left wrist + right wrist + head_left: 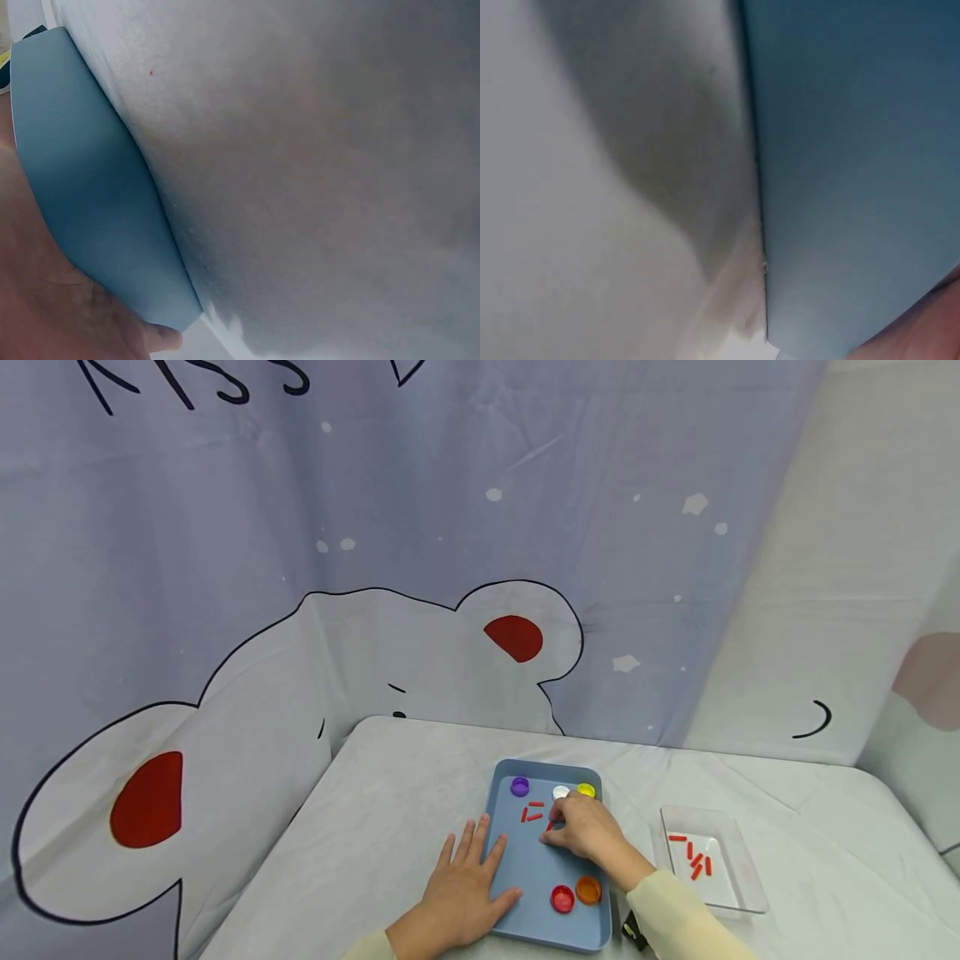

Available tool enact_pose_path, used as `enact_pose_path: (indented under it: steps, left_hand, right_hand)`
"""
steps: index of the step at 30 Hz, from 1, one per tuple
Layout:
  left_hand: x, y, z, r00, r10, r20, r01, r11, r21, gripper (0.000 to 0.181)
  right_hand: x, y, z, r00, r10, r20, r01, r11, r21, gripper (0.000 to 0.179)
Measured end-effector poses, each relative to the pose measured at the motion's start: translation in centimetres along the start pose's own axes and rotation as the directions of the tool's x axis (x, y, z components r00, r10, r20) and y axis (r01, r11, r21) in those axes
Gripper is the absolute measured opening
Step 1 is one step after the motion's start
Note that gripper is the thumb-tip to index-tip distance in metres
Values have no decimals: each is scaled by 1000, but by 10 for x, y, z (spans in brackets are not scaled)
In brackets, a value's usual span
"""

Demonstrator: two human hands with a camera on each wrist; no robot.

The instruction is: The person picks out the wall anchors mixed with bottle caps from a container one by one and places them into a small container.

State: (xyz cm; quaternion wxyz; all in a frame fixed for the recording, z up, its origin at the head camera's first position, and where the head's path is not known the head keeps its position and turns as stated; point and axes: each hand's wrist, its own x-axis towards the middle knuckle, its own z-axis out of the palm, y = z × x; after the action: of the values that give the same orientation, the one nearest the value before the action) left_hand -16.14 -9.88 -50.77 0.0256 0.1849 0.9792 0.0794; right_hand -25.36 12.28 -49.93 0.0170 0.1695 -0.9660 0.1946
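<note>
A blue-grey tray (525, 860) lies on the white-covered table. My left hand (467, 893) rests at its left edge with fingers spread and straight; the left wrist view shows the tray's outer wall (97, 165) beside it. Over the tray's middle, my right hand (583, 828) pinches a small red stick (550, 826) between thumb and fingers, its tip near the tray floor. Left of that hand lie 3 other red sticks (535, 817), apart from each other. The right wrist view shows mainly the tray's side wall (855, 172), and the held stick is hidden there.
Inside the tray stand round caps: purple (520, 787), white (560, 792) and yellow (586, 790) at the far end, red (562, 898) and orange (588, 890) at the near end. To the right, a clear box (738, 881) holds several red sticks (690, 850). A dark object (633, 932) lies under the right forearm.
</note>
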Motion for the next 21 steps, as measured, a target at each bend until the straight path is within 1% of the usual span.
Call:
enact_pose_path:
  steps: [3,6,10,15,21]
  left_hand:
    - [0,0,1,1000,-1,3,1,1000,1,78]
    - [0,0,-1,1000,-9,22,9,1000,-2,78]
    - [1,0,-1,1000,-7,22,7,1000,-13,78]
    - [2,-1,2,1000,3,5,-3,1000,-21,78]
    - [1,-1,1,1000,9,-6,-9,1000,-21,77]
  right_hand:
    - [1,0,1,1000,-7,-10,7,1000,-1,29]
    - [2,1,3,1000,-11,-23,11,1000,-6,26]
    - [2,2,3,999,-13,-40,14,1000,11,24]
    - [-2,3,0,998,-32,-47,36,997,73,24]
    - [-10,3,-11,995,-49,-82,61,986,153,21]
